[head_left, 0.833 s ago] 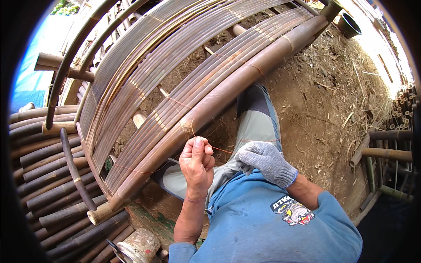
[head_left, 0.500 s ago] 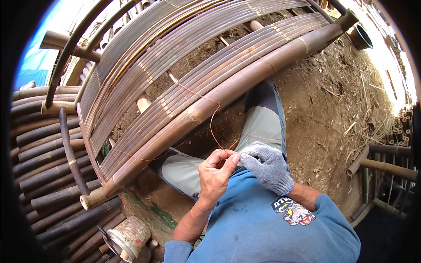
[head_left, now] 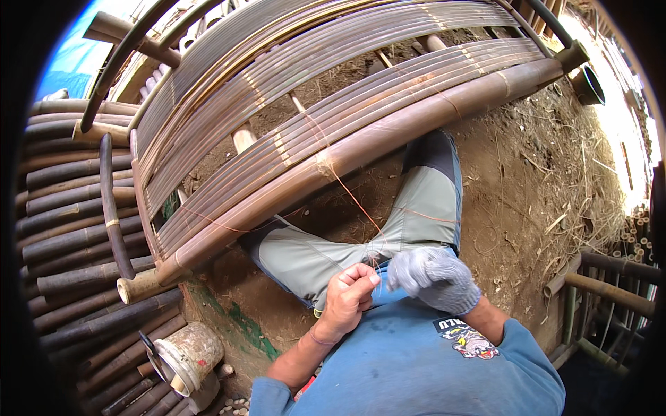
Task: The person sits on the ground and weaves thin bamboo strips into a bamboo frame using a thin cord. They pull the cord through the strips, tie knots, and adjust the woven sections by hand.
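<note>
From my remote seat I saw the bare left hand pinched shut on a thin orange cord, thumb and forefinger closed on it just above the knuckles. The cord ran up and away from that hand to a wrapped binding on the thick bamboo pole, where it was wound around the pole and the slats beside it. The right hand, in a grey knit glove, sat just beside the left one, its fingers curled in tight; I could not tell whether the cord passed through them, as the glove blurred there. The two hands were nearly touching, fingertips toward each other, over the lap.

Beyond both hands lay the curved panel of bamboo slats, its long pole nearest the hands. Under the hands were grey trousers with a bent knee on the bare dirt ground. Well off to the left of the left hand, stacked dark bamboo poles lay side by side. Below and left of the left forearm stood a stained white bucket. Far to the right of the gloved hand, a few more poles rested against a frame.
</note>
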Demonstrator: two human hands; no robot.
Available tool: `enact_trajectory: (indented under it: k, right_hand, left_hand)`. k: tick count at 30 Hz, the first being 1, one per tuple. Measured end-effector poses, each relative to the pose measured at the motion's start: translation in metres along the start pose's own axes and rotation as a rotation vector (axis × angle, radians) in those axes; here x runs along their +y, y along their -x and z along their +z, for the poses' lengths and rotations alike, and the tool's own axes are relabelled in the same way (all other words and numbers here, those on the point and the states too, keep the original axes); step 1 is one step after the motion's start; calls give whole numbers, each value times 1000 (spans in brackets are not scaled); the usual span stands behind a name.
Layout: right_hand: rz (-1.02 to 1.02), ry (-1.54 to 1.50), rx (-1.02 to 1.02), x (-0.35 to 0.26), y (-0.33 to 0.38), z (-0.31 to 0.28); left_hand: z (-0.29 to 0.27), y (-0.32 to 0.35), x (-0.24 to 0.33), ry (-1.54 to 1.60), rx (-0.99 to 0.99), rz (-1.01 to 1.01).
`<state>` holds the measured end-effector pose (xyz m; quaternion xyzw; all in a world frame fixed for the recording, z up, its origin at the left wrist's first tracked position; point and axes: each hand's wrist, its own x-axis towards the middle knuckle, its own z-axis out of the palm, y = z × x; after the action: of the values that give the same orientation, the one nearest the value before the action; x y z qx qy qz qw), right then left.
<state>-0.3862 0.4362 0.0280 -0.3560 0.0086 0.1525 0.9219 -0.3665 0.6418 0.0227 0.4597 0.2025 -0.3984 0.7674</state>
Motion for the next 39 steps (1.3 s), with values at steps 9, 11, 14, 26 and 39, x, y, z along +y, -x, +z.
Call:
enact_trajectory:
  k: [9,11,14,26,39]
  right_hand:
    - [410,395,322,2,-12,4]
    - [658,422,209,8,-15,6]
    - [439,632,-176,11,-21,12]
    - [358,679,-226,-27,-27,19]
    - [-76,1529,-476,-24,-28,24]
  left_hand:
    - [-17,29,6,-153,41,193]
    - [-13,32,3,-156,57,218]
    - [-13,33,0,-148,87,234]
    - [-21,35,8,-28,-43,-28]
    - [-22,43,40,-1108,-266,407]
